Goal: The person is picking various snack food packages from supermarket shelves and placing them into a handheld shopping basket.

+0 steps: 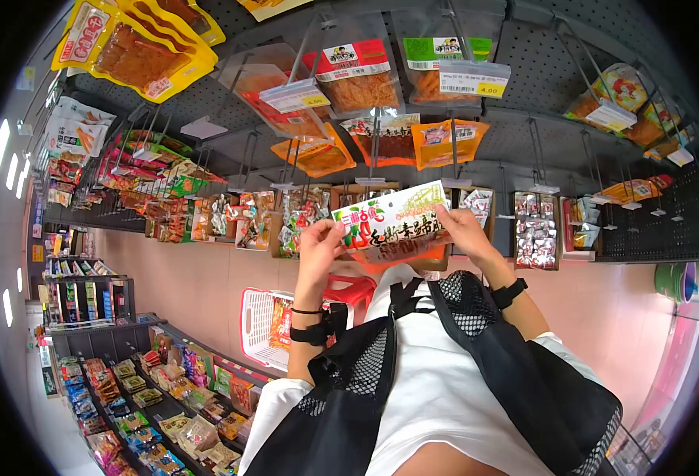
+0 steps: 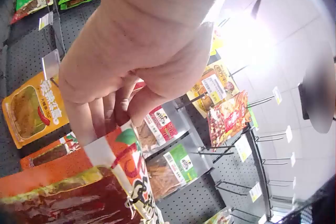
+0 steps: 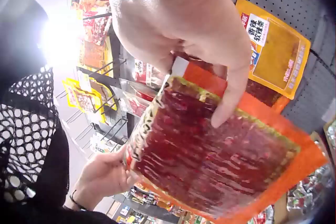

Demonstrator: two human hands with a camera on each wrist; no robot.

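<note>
Both hands hold up one flat snack packet with a white printed header and an orange lower part. My left hand pinches its left corner between thumb and fingers. At the opposite corner, my right hand grips the packet's edge. In the right wrist view the clear window of the packet shows dark red, oily strips, and a finger of the right hand lies across it. The left wrist view has the left hand over the header, its fingertips partly hidden behind the packet.
Pegboard shelving ahead carries hanging snack packets on hooks, with price tags jutting out. Boxes of small packets stand below. A white and red shopping basket holds an orange packet near my left side. A stocked display stands behind left.
</note>
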